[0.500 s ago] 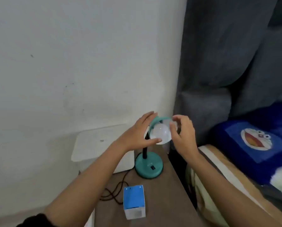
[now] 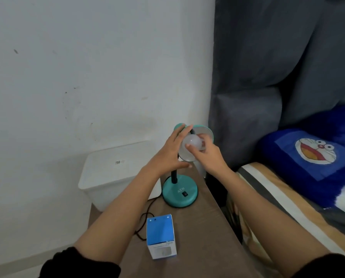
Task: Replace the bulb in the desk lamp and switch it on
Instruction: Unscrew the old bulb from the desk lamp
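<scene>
the round white bulb (image 2: 189, 141) is gripped by the curled fingers of the right hand (image 2: 208, 155) inside the teal lamp shade (image 2: 206, 131), which is clasped at its rim by the left hand (image 2: 167, 155), above the brown surface (image 2: 207, 227).

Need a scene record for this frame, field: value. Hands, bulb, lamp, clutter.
left hand: holds shade, fingers over its top, thumb under the rim
right hand: fingertips grip bulb
bulb: inside shade, looks unlit; socket hidden
lamp base: upright on table, near the wall
switch: on lamp base, untouched
box: blue, on table in front of lamp base
cord: dark, left of box
bin: white, left of lamp base
</scene>
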